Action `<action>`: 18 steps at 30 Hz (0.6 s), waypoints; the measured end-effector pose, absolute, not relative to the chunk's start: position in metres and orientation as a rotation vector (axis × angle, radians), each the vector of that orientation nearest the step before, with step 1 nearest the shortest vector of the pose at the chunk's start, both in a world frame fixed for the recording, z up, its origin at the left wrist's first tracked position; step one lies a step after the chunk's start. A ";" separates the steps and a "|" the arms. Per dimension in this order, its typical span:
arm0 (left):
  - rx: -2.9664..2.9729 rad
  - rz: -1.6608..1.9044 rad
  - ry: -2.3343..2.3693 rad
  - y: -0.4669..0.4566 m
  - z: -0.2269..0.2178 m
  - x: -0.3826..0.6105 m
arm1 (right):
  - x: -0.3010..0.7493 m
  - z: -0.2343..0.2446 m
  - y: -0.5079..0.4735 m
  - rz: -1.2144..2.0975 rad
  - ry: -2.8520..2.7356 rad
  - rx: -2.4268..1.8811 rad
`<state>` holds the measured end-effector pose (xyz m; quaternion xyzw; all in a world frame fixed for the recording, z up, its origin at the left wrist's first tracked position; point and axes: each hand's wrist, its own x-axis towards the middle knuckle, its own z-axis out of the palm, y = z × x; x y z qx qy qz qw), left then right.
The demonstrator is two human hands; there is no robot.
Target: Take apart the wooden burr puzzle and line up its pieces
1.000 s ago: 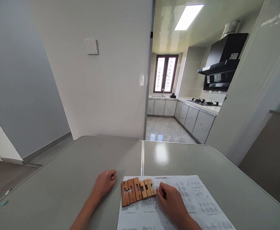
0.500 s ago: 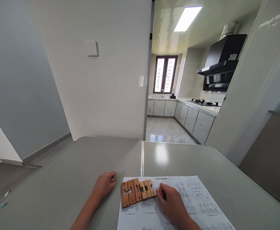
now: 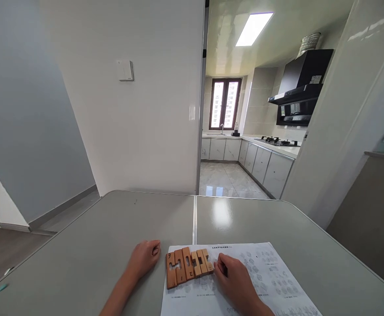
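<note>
Several notched wooden puzzle blocks (image 3: 187, 266) lie side by side in a row on a printed instruction sheet (image 3: 264, 276) at the near edge of the grey table (image 3: 113, 237). My left hand (image 3: 144, 258) rests on the table just left of the row, its fingers curled under, with nothing seen in it. My right hand (image 3: 234, 275) lies on the sheet just right of the row, fingers curled and its fingertips beside the rightmost block; whether they touch it I cannot tell.
The table has a metal seam (image 3: 194, 219) down its middle. Behind it stands a white wall with a light switch (image 3: 125, 70), and a doorway opens onto a kitchen with cabinets (image 3: 261, 162) and a range hood (image 3: 302, 94).
The view has tilted slightly, so everything sits a little lower in the picture. Both hands and the blocks keep their places on the table.
</note>
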<state>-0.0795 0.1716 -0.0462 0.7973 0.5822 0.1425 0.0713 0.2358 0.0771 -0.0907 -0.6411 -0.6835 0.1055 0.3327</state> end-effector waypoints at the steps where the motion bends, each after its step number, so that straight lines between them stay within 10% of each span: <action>1: 2.399 0.424 1.749 0.172 -0.046 -0.079 | 0.236 -0.090 0.077 0.274 -1.788 -1.670; 18: 2.414 0.408 1.732 0.172 -0.043 -0.076 | 0.239 -0.084 0.076 0.279 -1.821 -1.660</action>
